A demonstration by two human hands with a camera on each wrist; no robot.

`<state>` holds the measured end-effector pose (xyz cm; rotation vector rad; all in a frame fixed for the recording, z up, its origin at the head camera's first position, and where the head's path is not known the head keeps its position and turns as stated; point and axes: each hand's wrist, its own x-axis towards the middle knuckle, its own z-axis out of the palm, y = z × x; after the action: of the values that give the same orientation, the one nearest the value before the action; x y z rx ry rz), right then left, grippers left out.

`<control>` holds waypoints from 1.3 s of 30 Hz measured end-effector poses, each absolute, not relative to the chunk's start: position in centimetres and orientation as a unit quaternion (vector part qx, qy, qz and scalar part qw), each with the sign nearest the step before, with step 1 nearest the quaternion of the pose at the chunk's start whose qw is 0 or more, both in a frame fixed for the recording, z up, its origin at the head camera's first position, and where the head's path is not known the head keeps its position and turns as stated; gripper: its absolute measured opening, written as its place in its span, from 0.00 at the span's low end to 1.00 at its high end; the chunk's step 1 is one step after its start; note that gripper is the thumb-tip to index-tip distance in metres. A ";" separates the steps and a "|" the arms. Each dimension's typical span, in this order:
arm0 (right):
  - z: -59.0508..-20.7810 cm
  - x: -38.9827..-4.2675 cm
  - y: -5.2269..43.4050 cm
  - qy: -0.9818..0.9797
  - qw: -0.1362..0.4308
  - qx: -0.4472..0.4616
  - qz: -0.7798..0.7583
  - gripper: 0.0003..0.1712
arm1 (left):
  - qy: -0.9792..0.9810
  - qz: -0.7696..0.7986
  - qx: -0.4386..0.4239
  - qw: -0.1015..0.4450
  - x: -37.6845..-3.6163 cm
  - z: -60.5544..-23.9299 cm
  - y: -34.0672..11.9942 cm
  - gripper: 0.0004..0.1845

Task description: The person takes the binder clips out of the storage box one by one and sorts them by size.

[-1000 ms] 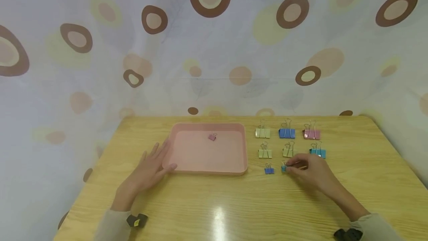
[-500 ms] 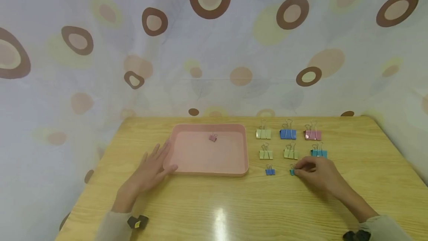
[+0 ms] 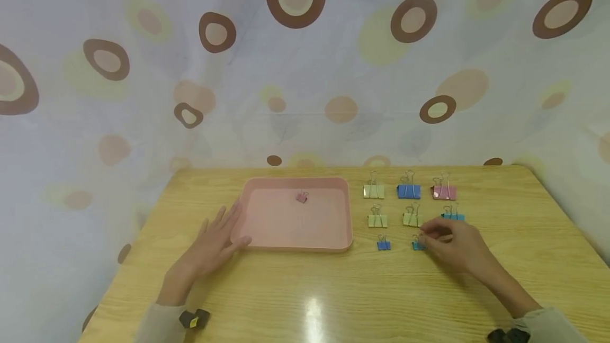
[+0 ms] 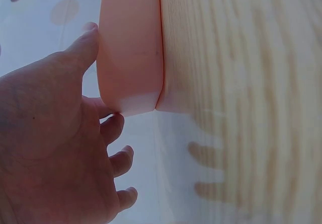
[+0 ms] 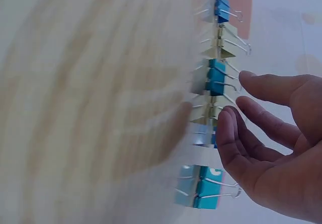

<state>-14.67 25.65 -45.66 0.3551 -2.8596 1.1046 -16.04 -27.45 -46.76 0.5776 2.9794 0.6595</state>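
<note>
Binder clips (image 3: 409, 191), wooden table (image 3: 333, 300), patterned curtain (image 3: 305, 68)

Tray (image 3: 248, 232) left of centre on table (image 3: 305, 300), one small clip (image 3: 302, 197) inside near its far wall. Right of tray, clips in three rows: three at back (image 3: 409, 190), three in middle (image 3: 377, 219), two in front (image 3: 383, 245). Left hand (image 3: 212, 245) flat on table, touching tray's near left corner. Right hand (image 3: 452, 247) at right end of front row, fingertips just beside the right front clip (image 3: 417, 245).
</note>
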 end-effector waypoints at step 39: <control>-43.8 -18.9 12.7 -0.841 0.036 0.175 0.510 0.21 | 0.958 0.216 0.187 0.016 -15.9 -46.7 -27.5 0.43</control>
<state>-18.91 12.66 -43.76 0.5364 -2.5849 1.5667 -15.87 -27.52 -46.71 0.5803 2.9800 0.6716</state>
